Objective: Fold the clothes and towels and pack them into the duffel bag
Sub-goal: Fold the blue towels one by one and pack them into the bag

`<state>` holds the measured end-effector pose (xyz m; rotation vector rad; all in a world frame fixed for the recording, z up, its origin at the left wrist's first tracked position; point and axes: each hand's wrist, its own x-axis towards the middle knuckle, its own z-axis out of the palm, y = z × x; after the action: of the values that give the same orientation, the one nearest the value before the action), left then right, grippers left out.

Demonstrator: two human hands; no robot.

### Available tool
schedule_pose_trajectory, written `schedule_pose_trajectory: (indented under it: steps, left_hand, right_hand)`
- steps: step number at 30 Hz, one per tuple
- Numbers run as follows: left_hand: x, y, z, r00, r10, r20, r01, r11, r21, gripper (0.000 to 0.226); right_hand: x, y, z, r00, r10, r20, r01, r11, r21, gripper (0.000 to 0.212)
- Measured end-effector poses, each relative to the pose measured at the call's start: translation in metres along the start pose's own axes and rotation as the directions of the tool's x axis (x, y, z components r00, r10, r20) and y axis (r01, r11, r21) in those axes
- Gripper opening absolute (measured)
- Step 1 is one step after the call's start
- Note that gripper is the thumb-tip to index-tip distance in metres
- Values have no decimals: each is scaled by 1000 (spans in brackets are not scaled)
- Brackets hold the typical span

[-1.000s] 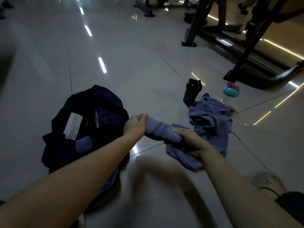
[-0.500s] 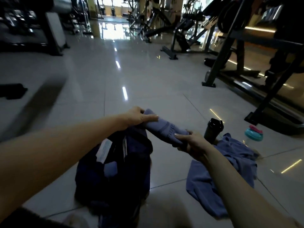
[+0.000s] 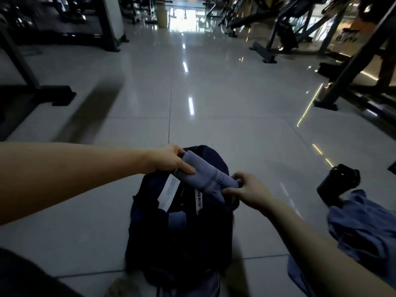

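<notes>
A rolled lavender towel (image 3: 209, 177) hangs over the open mouth of a dark navy duffel bag (image 3: 184, 243) on the floor. My left hand (image 3: 171, 161) grips the roll's far end, thumb on top. At the near end, my right hand (image 3: 249, 192) pinches the roll. Inside the bag I see white labels and a bit of lavender cloth (image 3: 176, 219). A crumpled blue garment (image 3: 364, 230) lies on the floor to the right.
A black shaker bottle (image 3: 336, 184) stands beside the blue garment. Gym machine frames (image 3: 351, 67) line the right side and the far left (image 3: 32, 91). Glossy tiled floor (image 3: 214, 103) stretches ahead. A dark-clothed knee (image 3: 25, 277) shows at bottom left.
Both hands carried the rolled towel leftward from above the blue garment to over the duffel bag's opening. The camera tilted up and turned, so the bag now sits centre.
</notes>
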<state>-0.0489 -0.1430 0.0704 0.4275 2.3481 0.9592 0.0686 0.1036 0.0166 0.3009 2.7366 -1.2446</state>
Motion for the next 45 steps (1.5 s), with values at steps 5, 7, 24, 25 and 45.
schedule_pose_trajectory:
  steps: [5, 7, 24, 25, 45]
  left_hand:
    - [22, -26, 3, 993, 88, 74, -92, 994, 51, 29]
    - [29, -34, 4, 987, 118, 107, -125, 990, 70, 33]
    - [33, -128, 35, 958, -9, -286, 171, 818, 549, 54]
    - [35, -131, 48, 948, 0, -318, 195, 790, 581, 63]
    - [7, -205, 26, 852, -495, -172, 337, 769, -544, 21]
  right_hand:
    - [42, -31, 38, 949, -184, 257, 176, 983, 54, 58]
    - [54, -41, 47, 932, -160, 324, 106, 978, 177, 48]
    - [101, -34, 58, 944, -200, 263, 164, 974, 155, 21]
    - [102, -35, 61, 938, -222, 265, 187, 970, 153, 21]
    - [122, -86, 136, 785, -352, 511, 303, 936, 179, 23]
